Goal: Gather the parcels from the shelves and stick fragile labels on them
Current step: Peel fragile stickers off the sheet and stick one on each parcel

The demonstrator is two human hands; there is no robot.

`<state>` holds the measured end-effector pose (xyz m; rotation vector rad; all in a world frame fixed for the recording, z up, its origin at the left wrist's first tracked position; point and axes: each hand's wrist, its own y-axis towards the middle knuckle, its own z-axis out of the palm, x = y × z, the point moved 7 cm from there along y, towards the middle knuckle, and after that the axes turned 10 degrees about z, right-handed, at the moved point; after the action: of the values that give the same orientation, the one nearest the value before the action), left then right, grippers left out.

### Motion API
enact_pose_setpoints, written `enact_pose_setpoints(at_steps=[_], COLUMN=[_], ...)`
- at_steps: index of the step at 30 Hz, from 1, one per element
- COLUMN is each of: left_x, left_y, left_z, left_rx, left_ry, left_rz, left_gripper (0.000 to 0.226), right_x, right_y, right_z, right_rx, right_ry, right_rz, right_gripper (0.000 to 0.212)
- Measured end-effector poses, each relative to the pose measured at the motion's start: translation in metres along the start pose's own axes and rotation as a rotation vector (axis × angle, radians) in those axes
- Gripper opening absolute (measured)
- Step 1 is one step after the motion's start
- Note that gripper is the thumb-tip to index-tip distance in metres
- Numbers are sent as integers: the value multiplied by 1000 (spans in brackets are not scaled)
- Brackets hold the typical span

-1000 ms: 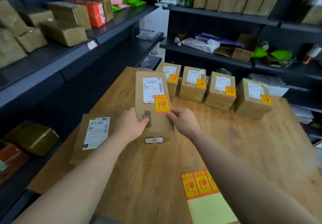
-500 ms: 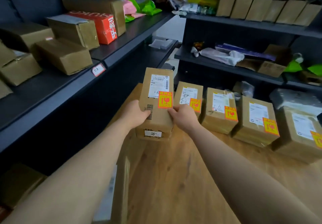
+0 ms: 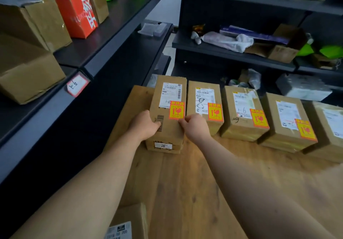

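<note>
A tall cardboard parcel point(image 3: 168, 97) with a white shipping label and an orange-yellow fragile sticker point(image 3: 176, 110) rests on the wooden table point(image 3: 194, 183) at the left end of a row of labelled parcels. My left hand point(image 3: 143, 125) grips its left side. My right hand point(image 3: 194, 127) holds its right edge with curled fingers, squeezed against the neighbouring parcel point(image 3: 204, 101). Further right stand several more parcels point(image 3: 241, 108) with fragile stickers. An unstickered parcel point(image 3: 128, 222) lies at the table's near left corner.
A dark shelf unit point(image 3: 78, 66) on the left holds brown boxes point(image 3: 26, 75) and a red box point(image 3: 74, 12). Another shelf unit point(image 3: 232, 53) behind the table carries bags, wrapped items and boxes. A tag marked 1-6 point(image 3: 77, 85) hangs on the left shelf edge.
Both hands carried the stickered parcel forward across the table and set it down at the left end of the row. The view moved closer to the shelves.
</note>
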<state>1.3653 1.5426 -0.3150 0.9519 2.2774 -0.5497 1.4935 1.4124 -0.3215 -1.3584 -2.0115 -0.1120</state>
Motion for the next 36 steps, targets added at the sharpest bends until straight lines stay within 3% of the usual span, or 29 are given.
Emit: enact_pose_setpoints(at_steps=[6, 11, 21, 30, 36], left_x=[7, -12, -80, -56, 5], left_y=[5, -2, -102, -258, -340], left_z=[9, -6, -27, -15, -12], left_rx=[19, -55, -156, -194, -141], left_ry=[27, 311, 661, 757, 811], left_rz=[47, 175, 440, 371, 169], left_gripper=[36, 40, 23, 29, 39], right_x=[2, 12, 13, -29, -53], right_y=[-2, -20, -106, -220, -288], right_z=[2, -13, -61, -40, 3], right_rx=[-21, -141, -270, -169, -26], right_ry=[-45, -241, -429, -395, -414], right_rz=[15, -58, -319, -550, -604], right_gripper=[31, 25, 22, 25, 30])
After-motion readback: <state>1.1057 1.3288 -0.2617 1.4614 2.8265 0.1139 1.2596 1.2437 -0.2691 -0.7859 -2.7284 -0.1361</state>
